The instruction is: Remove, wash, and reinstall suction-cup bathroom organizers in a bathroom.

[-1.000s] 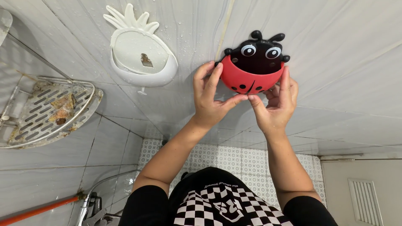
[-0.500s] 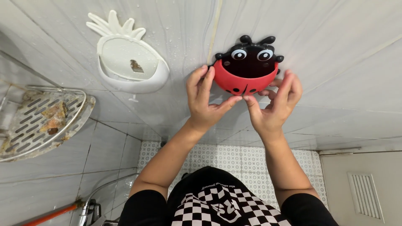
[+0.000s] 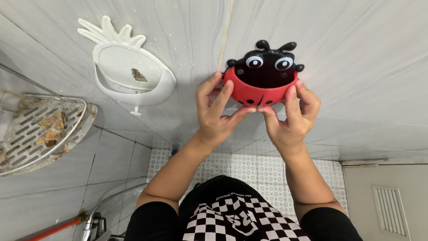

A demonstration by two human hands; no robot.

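A red and black ladybird-shaped holder (image 3: 261,80) with two cartoon eyes sits against the grey tiled wall (image 3: 356,53). My left hand (image 3: 216,111) grips its left side, fingers on the red rim and thumb under the bottom. My right hand (image 3: 292,114) grips its right side, fingers up along the red edge and thumb meeting the other thumb below. Both forearms reach up from my black-sleeved, checkered shirt (image 3: 232,214).
A white pineapple-shaped soap dish (image 3: 129,71) hangs on the wall to the left, a small soap scrap inside. A metal corner shelf (image 3: 42,129) with dirty soap remains sits far left. Below are a shower hose (image 3: 107,203), an orange pipe (image 3: 49,227) and a patterned floor (image 3: 249,167).
Both hands stay on the ladybird holder. My right fingers have shifted up onto its red edge, and the view has drifted, moving the soap dish and shelf leftward.
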